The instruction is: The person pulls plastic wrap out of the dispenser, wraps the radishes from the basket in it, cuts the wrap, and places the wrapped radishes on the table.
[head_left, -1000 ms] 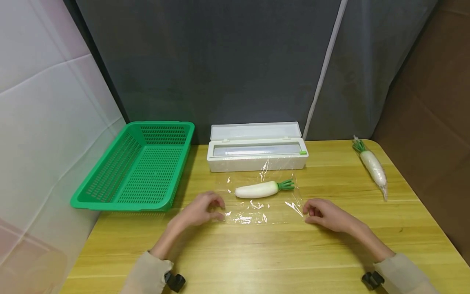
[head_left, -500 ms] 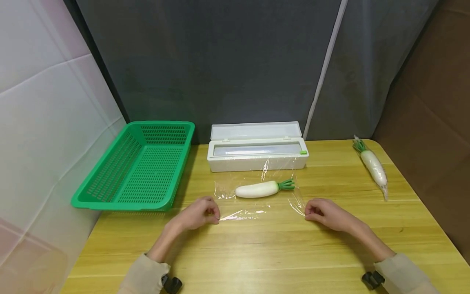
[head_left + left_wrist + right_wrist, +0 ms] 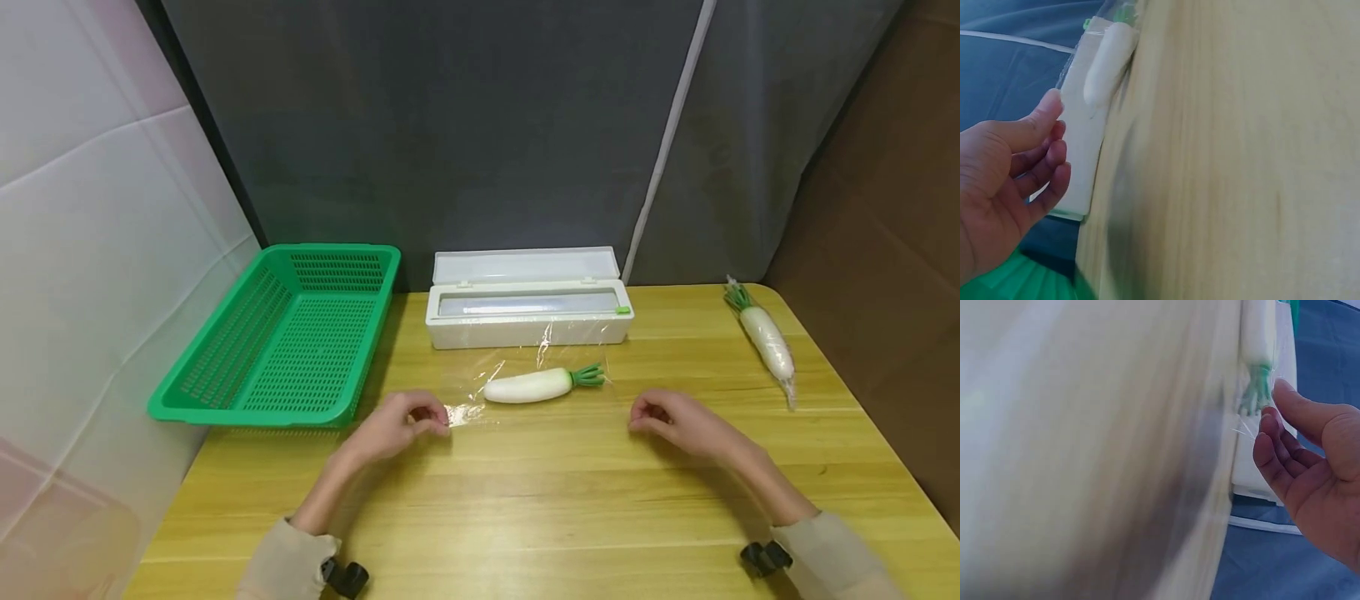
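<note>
White box (image 3: pixel 487 335), centre — lid (image 3: pixel 528 267) up, pale strip (image 3: pixel 525 307) inside. Green basket (image 3: pixel 255 419), left. Radish (image 3: pixel 528 387) smooth white, green-stemmed. Left hand (image 3: pixel 397 423), right hand (image 3: pixel 686 423) — both pinching clear film (image 3: pixel 467 414).

Near table (image 3: pixel 517 517) leaves passage; a white box (image 3: pixel 487 337) blocks behind the radish (image 3: pixel 527 387).

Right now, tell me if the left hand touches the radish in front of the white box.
Apart. The head view shows a plain gap, spanned by clear film, between the left hand and the radish.
</note>
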Motion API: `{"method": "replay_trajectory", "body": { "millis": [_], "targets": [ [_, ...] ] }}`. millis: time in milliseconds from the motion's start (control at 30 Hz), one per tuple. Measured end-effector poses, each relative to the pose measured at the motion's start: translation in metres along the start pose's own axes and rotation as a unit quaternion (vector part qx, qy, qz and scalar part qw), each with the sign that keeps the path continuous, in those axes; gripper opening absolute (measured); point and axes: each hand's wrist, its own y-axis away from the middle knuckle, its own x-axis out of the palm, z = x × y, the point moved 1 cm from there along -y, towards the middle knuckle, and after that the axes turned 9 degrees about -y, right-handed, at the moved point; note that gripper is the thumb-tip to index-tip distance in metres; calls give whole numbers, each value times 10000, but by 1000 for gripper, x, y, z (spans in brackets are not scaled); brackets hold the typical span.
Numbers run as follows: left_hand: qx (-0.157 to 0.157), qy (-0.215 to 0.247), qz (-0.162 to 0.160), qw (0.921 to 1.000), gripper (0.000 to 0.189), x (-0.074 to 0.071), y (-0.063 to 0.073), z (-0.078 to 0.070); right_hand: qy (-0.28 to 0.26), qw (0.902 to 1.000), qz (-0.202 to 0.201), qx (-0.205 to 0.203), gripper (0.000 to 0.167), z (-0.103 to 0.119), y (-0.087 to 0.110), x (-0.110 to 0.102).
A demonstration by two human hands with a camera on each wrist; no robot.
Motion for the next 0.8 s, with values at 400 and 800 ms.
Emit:
{"method": "replay_trajectory", "body": {
  "millis": [400, 800],
  "targets": [
    [76, -196, -970, 9951, 4, -8, -7, -6, 263, 9983, -470, -224, 5, 10, -10, -17],
    [-90, -201, -1698, 9852, 4, -9, -19, -7, 362, 9924, -1167, -131, 5, 13, -24, -27]
  ]
}}
